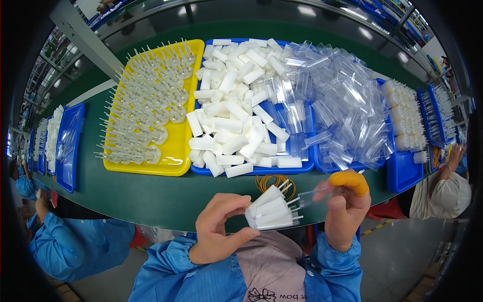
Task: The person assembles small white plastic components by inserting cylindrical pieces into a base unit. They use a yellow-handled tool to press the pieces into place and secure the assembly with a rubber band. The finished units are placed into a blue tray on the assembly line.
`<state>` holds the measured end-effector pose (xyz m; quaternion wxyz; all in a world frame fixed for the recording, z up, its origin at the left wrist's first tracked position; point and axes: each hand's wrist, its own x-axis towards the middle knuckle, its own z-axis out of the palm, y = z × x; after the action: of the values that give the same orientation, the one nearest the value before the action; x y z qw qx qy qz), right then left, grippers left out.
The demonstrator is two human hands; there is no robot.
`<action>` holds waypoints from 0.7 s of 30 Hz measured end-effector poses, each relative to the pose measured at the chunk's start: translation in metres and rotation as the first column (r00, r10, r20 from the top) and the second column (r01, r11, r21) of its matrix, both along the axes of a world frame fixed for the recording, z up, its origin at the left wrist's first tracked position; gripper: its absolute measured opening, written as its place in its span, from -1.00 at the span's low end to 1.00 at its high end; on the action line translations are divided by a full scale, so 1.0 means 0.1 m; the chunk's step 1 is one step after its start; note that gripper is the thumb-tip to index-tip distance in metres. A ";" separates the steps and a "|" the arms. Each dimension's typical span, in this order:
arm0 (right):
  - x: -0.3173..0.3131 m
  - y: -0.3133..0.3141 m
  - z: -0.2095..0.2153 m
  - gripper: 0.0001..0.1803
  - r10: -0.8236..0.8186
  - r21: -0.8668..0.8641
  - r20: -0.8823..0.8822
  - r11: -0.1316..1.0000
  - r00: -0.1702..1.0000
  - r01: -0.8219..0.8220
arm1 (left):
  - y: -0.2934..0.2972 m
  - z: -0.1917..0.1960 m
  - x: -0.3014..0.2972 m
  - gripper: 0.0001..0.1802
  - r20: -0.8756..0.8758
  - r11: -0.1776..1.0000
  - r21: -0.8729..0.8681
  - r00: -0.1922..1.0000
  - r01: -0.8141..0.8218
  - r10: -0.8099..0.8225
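1. Now, the left hand (219,229) has thumb and fingertips curved around a bundle of white cylinders (271,210), pinching it at its left end, just above the table's near edge.
2. Across from it, the right hand (347,211), an orange finger cot (350,181) on the index finger, pinches a clear sleeve (314,195) between thumb and fingers, close by the thin white sticks (285,184) poking out of the bundle!
3. Just behind the bundle, tan rubber bands (264,181) lie coiled on the green table (151,194).
4. Further out, white blocks (229,126) crowd the middle blue tray (308,166), with clear sleeves (347,105) heaped to the right.
5. Left of that, a yellow tray (176,151) carries rows of stemmed pieces (146,108).
6. And at the flanks, a person in blue (83,246) sits left, another in pale clothing (440,194) right.
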<state>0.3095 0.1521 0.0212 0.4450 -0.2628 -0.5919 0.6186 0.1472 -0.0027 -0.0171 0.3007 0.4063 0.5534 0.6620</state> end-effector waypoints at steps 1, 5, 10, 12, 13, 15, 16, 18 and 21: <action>-0.01 0.00 0.00 -0.64 0.004 -0.006 -0.002 1.000 1.000 -0.004 | -0.01 -0.01 -0.01 -0.40 -0.104 1.000 -0.021 0.994 -0.018 0.016; 0.01 0.01 -0.05 -0.74 0.018 0.018 0.073 1.000 0.997 -0.019 | 0.05 0.13 0.02 -0.45 -0.449 0.995 0.043 0.888 -0.092 0.102; -0.06 -0.02 0.06 -0.85 -0.001 -0.076 0.145 0.997 0.989 0.013 | 0.07 0.20 0.04 -0.43 -0.462 0.996 0.006 0.883 -0.088 0.081; -0.07 -0.04 0.14 -0.87 -0.003 -0.169 0.191 0.985 0.982 0.035 | 0.05 0.18 0.07 -0.42 -0.492 0.995 -0.005 0.867 -0.098 0.083; -0.06 -0.03 0.12 -0.88 0.002 -0.147 0.198 0.989 0.980 0.027 | 0.05 0.18 0.08 -0.42 -0.507 0.995 -0.010 0.858 -0.103 0.084; -0.03 0.01 0.07 -0.88 0.012 -0.104 0.211 0.995 0.977 0.010 | 0.06 0.21 0.07 -0.42 -0.511 0.995 -0.018 0.857 -0.095 0.072; -0.02 0.02 0.07 -0.88 0.016 -0.107 0.212 0.994 0.977 0.007 | 0.07 0.22 0.07 -0.42 -0.513 0.996 -0.023 0.856 -0.091 0.066; -0.01 0.02 0.08 -0.87 0.025 -0.115 0.216 0.993 0.976 0.000 | 0.06 0.21 0.08 -0.41 -0.496 0.997 -0.048 0.868 -0.067 0.034; -0.01 0.03 0.07 -0.87 0.038 -0.114 0.179 0.993 0.983 -0.018 | 0.08 0.22 0.08 -0.41 -0.479 0.997 -0.074 0.877 -0.020 -0.017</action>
<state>0.3087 0.1547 0.0281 0.3653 -0.3340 -0.5978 0.6305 0.1556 0.0054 0.0048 0.1691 0.5453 0.6358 0.5194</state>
